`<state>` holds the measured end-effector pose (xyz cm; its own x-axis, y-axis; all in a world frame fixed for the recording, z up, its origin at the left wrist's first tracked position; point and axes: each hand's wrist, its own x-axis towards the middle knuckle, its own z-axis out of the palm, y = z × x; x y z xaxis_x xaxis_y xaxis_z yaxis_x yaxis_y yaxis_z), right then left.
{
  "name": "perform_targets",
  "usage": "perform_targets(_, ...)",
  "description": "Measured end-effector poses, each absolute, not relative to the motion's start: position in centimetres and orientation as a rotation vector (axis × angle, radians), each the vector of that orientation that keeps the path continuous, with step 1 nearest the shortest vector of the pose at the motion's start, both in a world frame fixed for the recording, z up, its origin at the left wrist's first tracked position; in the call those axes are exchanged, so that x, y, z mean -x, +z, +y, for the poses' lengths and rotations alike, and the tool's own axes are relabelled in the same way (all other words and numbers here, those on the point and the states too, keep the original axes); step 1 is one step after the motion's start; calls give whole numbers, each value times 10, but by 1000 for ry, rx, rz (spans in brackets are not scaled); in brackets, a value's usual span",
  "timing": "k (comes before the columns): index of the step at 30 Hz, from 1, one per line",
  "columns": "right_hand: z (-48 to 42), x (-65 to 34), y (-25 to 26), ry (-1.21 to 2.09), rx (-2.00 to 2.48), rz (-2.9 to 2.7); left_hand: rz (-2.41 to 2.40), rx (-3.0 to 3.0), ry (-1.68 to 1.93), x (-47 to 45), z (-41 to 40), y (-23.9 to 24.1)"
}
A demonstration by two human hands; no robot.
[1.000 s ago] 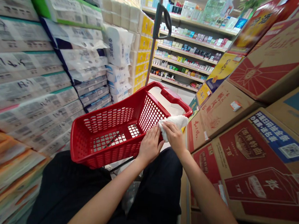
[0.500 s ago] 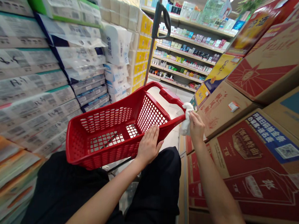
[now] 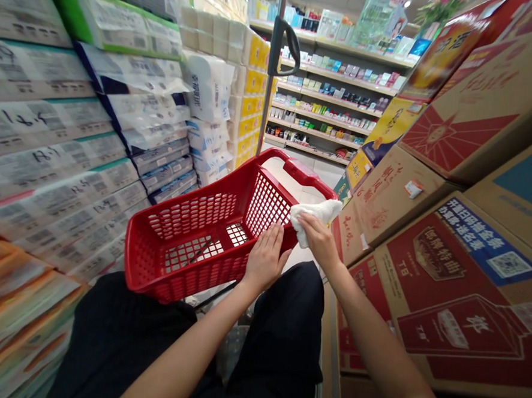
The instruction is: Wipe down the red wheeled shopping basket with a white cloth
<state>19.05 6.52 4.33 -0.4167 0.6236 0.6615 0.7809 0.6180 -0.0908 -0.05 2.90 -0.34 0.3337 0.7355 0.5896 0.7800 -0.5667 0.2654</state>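
Note:
A red plastic shopping basket (image 3: pixel 193 209) with perforated walls stands tilted before my knees, its handle end towards the upper right. My left hand (image 3: pixel 265 256) holds the near rim, fingers laid over the edge and thumb on the outer side. In my right hand (image 3: pixel 316 235) is a white cloth (image 3: pixel 322 211), pressed on the rim between my left hand and the raised handle (image 3: pixel 306 172). The cloth covers that part of the rim. My right fingers lie bent over the cloth, and some of them are hidden.
Stacked tissue packs (image 3: pixel 49 126) rise along the left. Cardboard cartons (image 3: pixel 459 277) are piled close on the right. Behind the basket stands a metal pole with a dark grey loop handle (image 3: pixel 289 47). Shelves of small boxed goods (image 3: pixel 335 92) fill the back.
My right hand has slid the cloth left and down, from the handle corner along the rim towards my left hand. The left hand keeps its place on the rim.

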Motion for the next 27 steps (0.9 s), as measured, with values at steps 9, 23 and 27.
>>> perform_targets(9, 95, -237, 85, -310, 1396, -1864, -1446, 2505, -1084, -2, 28, -4)
perform_targets(23, 47, -143, 40, -131, 1278, -1972, -1425, 2520, -1126, -2, 30, -5)
perform_targets(27, 44, -142, 44, 77, 1264, -1848, -1470, 2543, -1195, -4, 28, 2)
